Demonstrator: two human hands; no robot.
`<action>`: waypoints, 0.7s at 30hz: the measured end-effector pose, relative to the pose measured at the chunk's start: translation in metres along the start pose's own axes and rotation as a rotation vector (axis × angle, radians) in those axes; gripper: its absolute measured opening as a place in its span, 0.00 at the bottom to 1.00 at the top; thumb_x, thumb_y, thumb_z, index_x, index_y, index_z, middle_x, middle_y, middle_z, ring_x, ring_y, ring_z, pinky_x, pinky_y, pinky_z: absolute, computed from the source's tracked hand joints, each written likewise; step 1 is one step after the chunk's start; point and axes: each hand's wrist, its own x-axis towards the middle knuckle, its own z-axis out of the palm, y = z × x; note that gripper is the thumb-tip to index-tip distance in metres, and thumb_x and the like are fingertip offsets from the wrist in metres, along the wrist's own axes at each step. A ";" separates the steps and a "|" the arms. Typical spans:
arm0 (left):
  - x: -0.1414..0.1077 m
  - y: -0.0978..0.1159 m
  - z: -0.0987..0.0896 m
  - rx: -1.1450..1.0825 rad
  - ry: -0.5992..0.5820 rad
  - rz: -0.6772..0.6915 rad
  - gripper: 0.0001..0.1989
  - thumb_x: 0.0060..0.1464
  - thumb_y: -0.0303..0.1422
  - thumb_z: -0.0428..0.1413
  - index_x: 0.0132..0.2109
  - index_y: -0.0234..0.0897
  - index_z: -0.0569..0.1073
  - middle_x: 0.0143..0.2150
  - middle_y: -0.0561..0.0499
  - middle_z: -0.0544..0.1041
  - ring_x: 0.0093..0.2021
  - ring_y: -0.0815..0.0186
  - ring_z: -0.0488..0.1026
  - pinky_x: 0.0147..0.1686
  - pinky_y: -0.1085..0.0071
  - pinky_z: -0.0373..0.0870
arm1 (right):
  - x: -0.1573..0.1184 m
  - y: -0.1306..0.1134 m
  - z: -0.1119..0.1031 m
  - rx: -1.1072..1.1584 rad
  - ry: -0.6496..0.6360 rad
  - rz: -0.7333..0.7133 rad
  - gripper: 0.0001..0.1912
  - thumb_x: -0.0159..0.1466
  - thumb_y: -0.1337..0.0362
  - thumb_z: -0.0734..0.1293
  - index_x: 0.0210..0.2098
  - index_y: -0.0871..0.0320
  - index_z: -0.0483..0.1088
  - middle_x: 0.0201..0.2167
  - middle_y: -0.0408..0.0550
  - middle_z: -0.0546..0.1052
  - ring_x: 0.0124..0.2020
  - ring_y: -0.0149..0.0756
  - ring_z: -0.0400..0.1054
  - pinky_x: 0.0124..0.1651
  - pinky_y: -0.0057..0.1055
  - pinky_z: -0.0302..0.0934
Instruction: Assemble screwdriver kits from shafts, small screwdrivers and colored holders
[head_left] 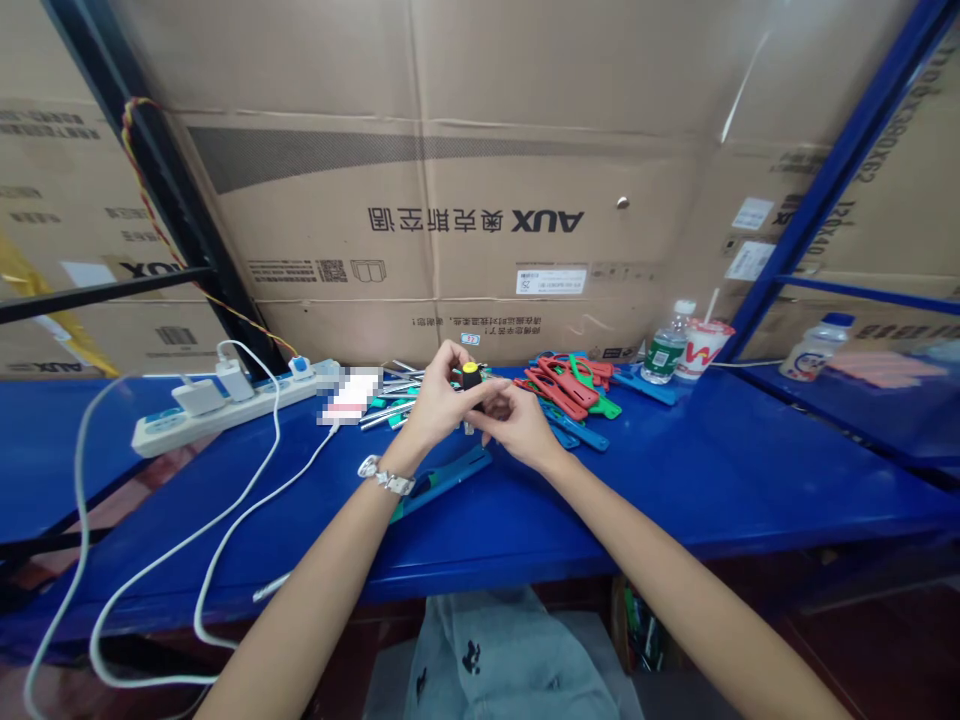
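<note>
Both hands meet above the middle of the blue table. In my left hand (439,402), closed, is a small black piece with a yellow top (470,374); its lower part is hidden by the fingers. My right hand (519,424) is closed in a pinch against the left, just below that piece; what its fingertips hold is hidden. On the table below the hands lies a blue and green flat handle-like piece (450,480). Behind my left hand are several metal rods (386,413) with green parts. To the right is a pile of red flat pieces (562,385), with green and blue ones among them.
A power strip (247,405) with chargers and white cables (274,430) occupies the left side. A pixelated phone-like item (349,395) lies beside it. At the back right stand a water bottle (666,345) and a cup with straw (703,350). Cardboard (465,170) rises behind.
</note>
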 end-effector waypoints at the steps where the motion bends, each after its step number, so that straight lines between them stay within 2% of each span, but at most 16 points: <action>1: -0.001 0.001 0.000 -0.002 0.003 0.008 0.19 0.46 0.37 0.70 0.37 0.40 0.67 0.35 0.53 0.71 0.35 0.67 0.69 0.35 0.70 0.67 | 0.000 0.000 -0.001 0.013 -0.023 0.011 0.22 0.57 0.45 0.75 0.33 0.55 0.67 0.26 0.43 0.76 0.22 0.34 0.70 0.26 0.32 0.67; 4: -0.004 0.007 -0.005 -0.056 -0.117 -0.004 0.17 0.55 0.43 0.63 0.48 0.41 0.72 0.45 0.45 0.76 0.42 0.62 0.74 0.38 0.67 0.71 | -0.001 -0.005 -0.009 0.001 -0.132 0.023 0.21 0.63 0.44 0.70 0.36 0.56 0.68 0.31 0.46 0.79 0.24 0.34 0.72 0.27 0.32 0.68; 7: -0.006 0.012 -0.010 -0.087 -0.245 -0.043 0.15 0.62 0.46 0.57 0.48 0.42 0.76 0.44 0.44 0.79 0.37 0.62 0.75 0.34 0.66 0.72 | -0.004 -0.008 -0.014 -0.036 -0.200 0.015 0.21 0.66 0.44 0.66 0.35 0.57 0.69 0.33 0.49 0.80 0.24 0.34 0.73 0.28 0.32 0.68; 9: -0.005 0.010 -0.011 -0.062 -0.208 -0.031 0.13 0.59 0.44 0.60 0.44 0.41 0.77 0.40 0.46 0.79 0.35 0.64 0.75 0.34 0.67 0.72 | -0.005 -0.008 -0.012 -0.053 -0.174 0.003 0.20 0.65 0.45 0.68 0.36 0.57 0.70 0.33 0.49 0.80 0.24 0.34 0.73 0.29 0.33 0.69; 11: -0.004 0.006 -0.008 -0.016 -0.111 -0.011 0.12 0.53 0.41 0.66 0.40 0.39 0.75 0.37 0.49 0.78 0.35 0.65 0.74 0.36 0.68 0.72 | -0.005 -0.005 -0.007 -0.048 -0.085 -0.002 0.20 0.62 0.46 0.72 0.39 0.56 0.70 0.29 0.45 0.78 0.23 0.35 0.71 0.27 0.32 0.67; 14: -0.003 0.003 -0.004 0.048 0.002 0.014 0.15 0.48 0.36 0.69 0.40 0.38 0.74 0.37 0.50 0.76 0.38 0.65 0.73 0.39 0.68 0.71 | -0.003 -0.002 -0.002 0.007 0.016 -0.004 0.22 0.57 0.45 0.75 0.35 0.55 0.69 0.24 0.42 0.74 0.20 0.34 0.69 0.24 0.31 0.65; 16: -0.003 0.005 -0.004 0.050 -0.016 0.029 0.16 0.50 0.37 0.67 0.45 0.39 0.75 0.42 0.48 0.78 0.42 0.63 0.74 0.40 0.68 0.72 | -0.001 -0.003 -0.003 0.013 -0.006 -0.011 0.22 0.58 0.43 0.73 0.32 0.56 0.69 0.26 0.44 0.76 0.21 0.33 0.69 0.25 0.31 0.65; 18: -0.004 0.009 -0.006 0.014 -0.096 0.015 0.16 0.57 0.40 0.62 0.50 0.41 0.76 0.48 0.45 0.78 0.45 0.61 0.75 0.39 0.66 0.73 | -0.001 -0.006 -0.007 -0.015 -0.065 -0.010 0.22 0.62 0.43 0.70 0.33 0.57 0.70 0.29 0.47 0.78 0.23 0.33 0.70 0.27 0.32 0.67; 21: -0.004 0.012 -0.010 -0.029 -0.185 -0.021 0.14 0.63 0.44 0.56 0.47 0.41 0.78 0.47 0.44 0.80 0.42 0.61 0.76 0.37 0.66 0.74 | -0.003 -0.009 -0.011 -0.049 -0.141 -0.010 0.20 0.65 0.44 0.67 0.35 0.57 0.71 0.32 0.48 0.79 0.24 0.34 0.71 0.29 0.33 0.68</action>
